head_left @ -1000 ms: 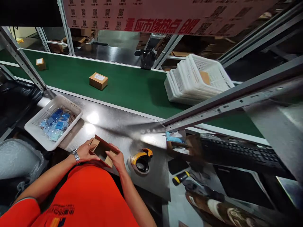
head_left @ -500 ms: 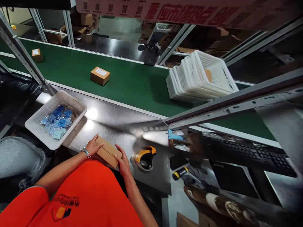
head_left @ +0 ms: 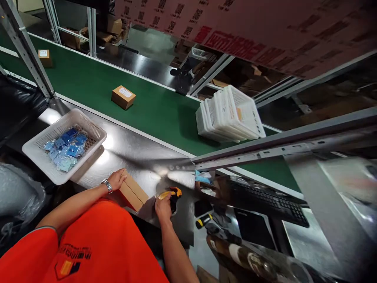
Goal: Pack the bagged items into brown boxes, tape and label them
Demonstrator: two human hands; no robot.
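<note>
My left hand (head_left: pixel 117 180), with a metal watch at the wrist, holds the far left end of a closed brown cardboard box (head_left: pixel 133 191). The box lies at the front edge of the metal worktop, a seam running along its top. To the right of it, my right hand (head_left: pixel 163 207) is closed around a yellow-and-black tape dispenser (head_left: pixel 177 192). That hand covers part of the dispenser, so its lower side is hidden. A white plastic basket (head_left: pixel 31 151) stands to the left, holding several small blue packets (head_left: pixel 70 144) in clear wrapping.
Beyond the worktop (head_left: pixel 123 147) runs a green conveyor belt (head_left: pixel 159 114). It carries two labelled cartons (head_left: pixel 123 97) and a stack of tilted white baskets (head_left: pixel 226 116). A metal post crosses at the right, near a keyboard (head_left: pixel 268 202) and a yellow-and-black scanner-like object (head_left: pixel 204 221).
My right hand has left the cardboard box and moved right onto the tape dispenser. My left hand stays on the box. The view has shifted slightly.
</note>
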